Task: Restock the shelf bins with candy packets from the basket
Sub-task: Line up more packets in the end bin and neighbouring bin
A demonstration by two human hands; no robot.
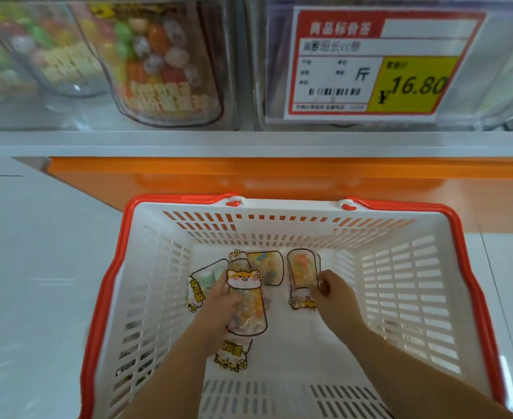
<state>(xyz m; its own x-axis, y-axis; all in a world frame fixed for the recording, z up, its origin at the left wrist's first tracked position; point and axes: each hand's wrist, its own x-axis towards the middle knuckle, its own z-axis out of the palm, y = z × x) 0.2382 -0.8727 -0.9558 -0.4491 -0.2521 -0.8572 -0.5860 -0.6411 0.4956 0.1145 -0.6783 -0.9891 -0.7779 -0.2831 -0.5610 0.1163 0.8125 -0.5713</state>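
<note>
In the basket [400,282] the left hand [223,302] curls round a fox-faced candy packet [246,309] at mid-floor while the right hand [332,294] pinches a second packet [302,275] nearer the far wall, a thin hold likely to slip when lifting toward the shelf bin [164,65].

The person's left hand [219,300] and right hand [330,293] are both bare, from fingertips to wrists. The left forearm [173,373] and right forearm [400,358] are uncovered too, slim and smooth, down to where the view's bottom edge cuts them off.
</note>
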